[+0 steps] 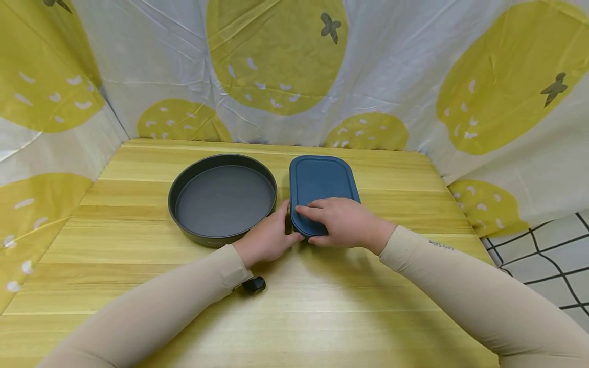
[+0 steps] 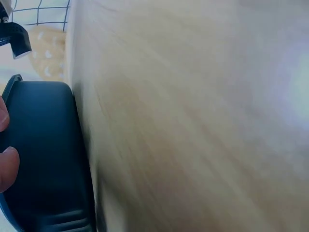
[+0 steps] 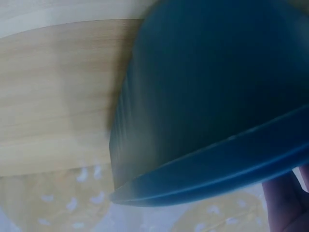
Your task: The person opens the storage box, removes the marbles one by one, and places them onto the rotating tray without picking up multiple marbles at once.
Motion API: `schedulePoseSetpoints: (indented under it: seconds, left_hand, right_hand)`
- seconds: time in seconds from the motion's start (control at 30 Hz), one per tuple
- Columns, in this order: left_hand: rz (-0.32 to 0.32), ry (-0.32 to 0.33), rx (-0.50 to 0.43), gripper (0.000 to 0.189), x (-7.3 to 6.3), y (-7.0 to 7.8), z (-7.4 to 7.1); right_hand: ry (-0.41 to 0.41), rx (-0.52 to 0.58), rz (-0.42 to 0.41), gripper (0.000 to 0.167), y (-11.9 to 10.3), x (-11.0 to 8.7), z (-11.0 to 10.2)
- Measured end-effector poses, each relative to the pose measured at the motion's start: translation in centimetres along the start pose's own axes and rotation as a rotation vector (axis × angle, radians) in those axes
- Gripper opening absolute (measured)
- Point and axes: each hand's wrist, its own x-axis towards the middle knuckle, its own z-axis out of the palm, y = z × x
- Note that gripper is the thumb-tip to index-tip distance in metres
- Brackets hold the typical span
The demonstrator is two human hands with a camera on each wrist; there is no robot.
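Note:
A blue rectangular food container [image 2: 46, 140] with a blue lid [image 1: 322, 176] stands lengthwise on the table, right of the middle. My left hand [image 1: 267, 235] holds its near left corner, index finger along the left side and thumb at the front. Two fingertips [image 2: 7, 169] lie against the container wall in the left wrist view. Over the lid's near part my right hand [image 1: 347, 222] is bent, with fingers on top and thumb at the front rim, gripping the edge. In the right wrist view part of this hand [image 3: 285, 203] shows beyond the lid's rim.
A round dark grey pan [image 1: 225, 199] sits left of the container, close to my left hand. Black wrist gear [image 1: 254, 285] hangs under the left cuff. The wooden table [image 1: 294, 327] ends at a lemon-print curtain [image 1: 391, 61] at the back and sides.

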Motion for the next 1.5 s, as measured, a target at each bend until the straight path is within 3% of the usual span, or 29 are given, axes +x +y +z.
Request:
schedulePoseSetpoints:
  seconds: [0.6, 0.93, 1.5]
  left_hand:
    - [-0.018, -0.009, -0.022, 0.098, 0.0, -0.1, 0.2]
    - [-0.024, -0.029, -0.032, 0.108, -0.1, 0.0, 0.2]
    - [-0.035, -0.011, -0.025, 0.097, -0.3, 0.1, 0.3]
  right_hand:
    - [0.163, -0.011, -0.066, 0.064, -0.2, -0.7, 0.2]
    - [0.271, -0.003, -0.076, 0.061, -0.1, -1.4, -0.1]
    - [0.434, -0.088, -0.16, 0.048, -0.1, -1.9, -0.1]
